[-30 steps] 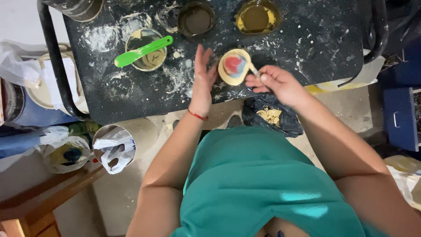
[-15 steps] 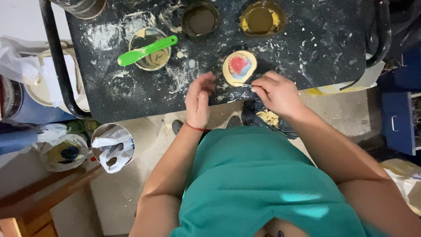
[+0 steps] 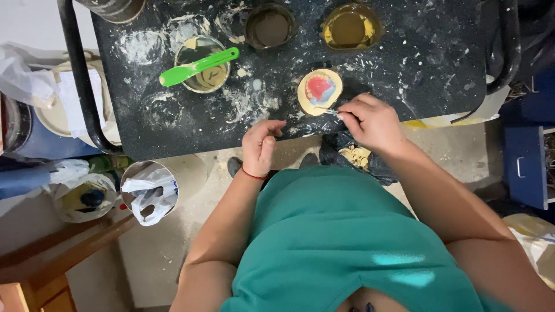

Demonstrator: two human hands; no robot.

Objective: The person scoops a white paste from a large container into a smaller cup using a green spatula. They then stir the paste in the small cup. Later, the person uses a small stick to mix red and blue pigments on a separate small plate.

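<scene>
Dark speckled worktop (image 3: 416,63), dusted white. Round yellow mould with a pink-and-blue centre (image 3: 319,91) flat just up-left of right hand (image 3: 373,122), pinched on a thin tool (image 3: 329,111), perhaps metal. Left hand (image 3: 260,144) loosely curled, empty, farther off.

a dark speckled worktop (image 3: 404,69) is dusted with white powder smears. on it stands a round bowl (image 3: 202,74) of yellowish liquid with a green spatula (image 3: 198,66) lying across its rim. farther back sit a dark brown pot (image 3: 269,26) and a pot of mustard-yellow liquid (image 3: 349,28). a black metal tube (image 3: 81,86) curves down the worktop's left edge. below, on the floor, a bucket (image 3: 153,188) holds crumpled white plastic, beside a lined container (image 3: 84,199) with a dark blob. a blue cabinet (image 3: 529,167) stands at the right.
</scene>
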